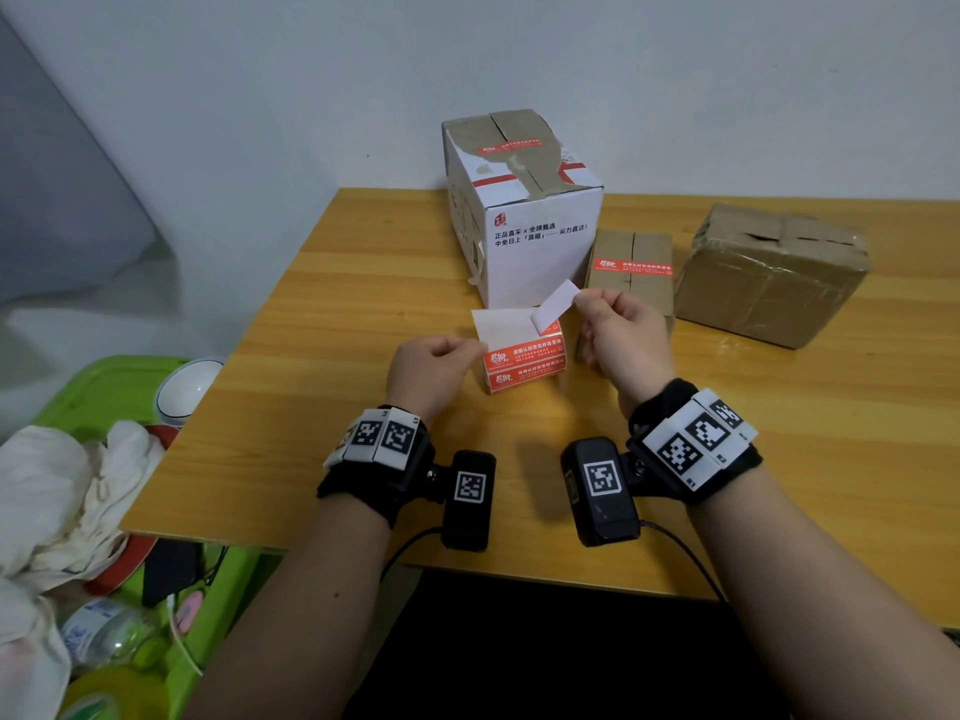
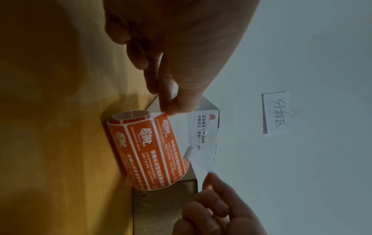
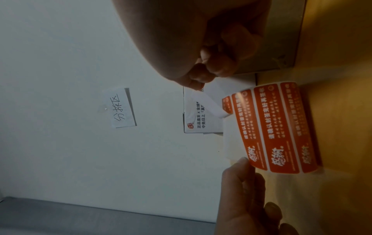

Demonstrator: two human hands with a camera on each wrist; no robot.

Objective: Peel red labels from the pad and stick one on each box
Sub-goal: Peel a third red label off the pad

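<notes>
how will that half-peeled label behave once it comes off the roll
Probably floppy: the label already bends where the right hand pinches it. Likely very light. Its white underside is probably sticky, so it may cling to fingers.

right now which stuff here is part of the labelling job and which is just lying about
In the job:
label pad
peeling label
white box
small brown box
taped brown box

Lying about:
green bin
white cloth
plastic bottle
wall note
</notes>
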